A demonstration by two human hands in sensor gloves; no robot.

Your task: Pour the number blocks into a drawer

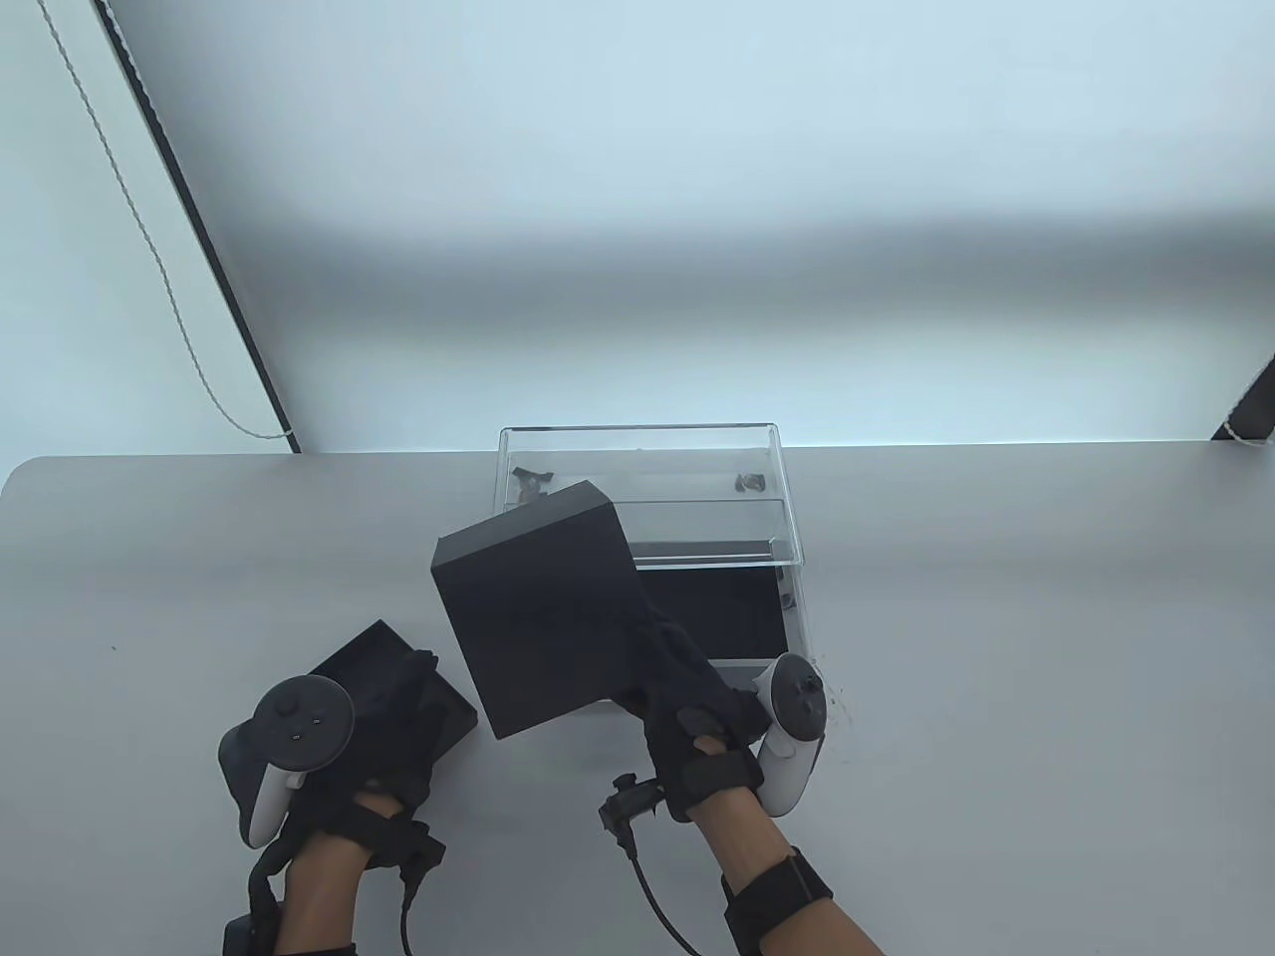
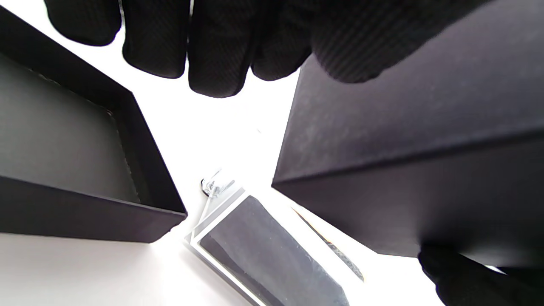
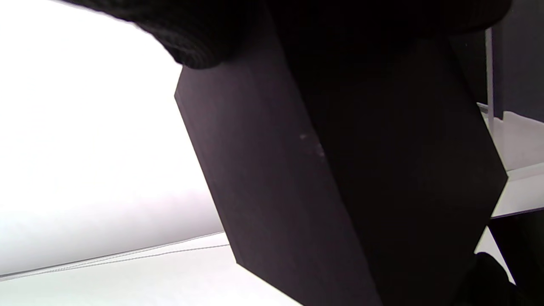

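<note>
My right hand (image 1: 687, 687) grips a black box (image 1: 543, 607) by its right side and holds it tilted above the table, its open side turned away toward the clear drawer unit (image 1: 647, 498). The box fills the right wrist view (image 3: 340, 170) and the right of the left wrist view (image 2: 403, 148). The pulled-out drawer (image 1: 737, 607) with a dark bottom lies under and right of the box; it also shows in the left wrist view (image 2: 263, 250). No number blocks are visible. My left hand (image 1: 393, 712) rests over the black lid (image 1: 388, 677), fingers (image 2: 212, 55) loose and holding nothing.
The lid (image 2: 72, 148) lies open side up on the grey table (image 1: 996, 617) at the front left. A few small dark bits lie on the upper level of the clear unit (image 1: 533, 483). A cord (image 1: 169, 289) hangs by the wall at left.
</note>
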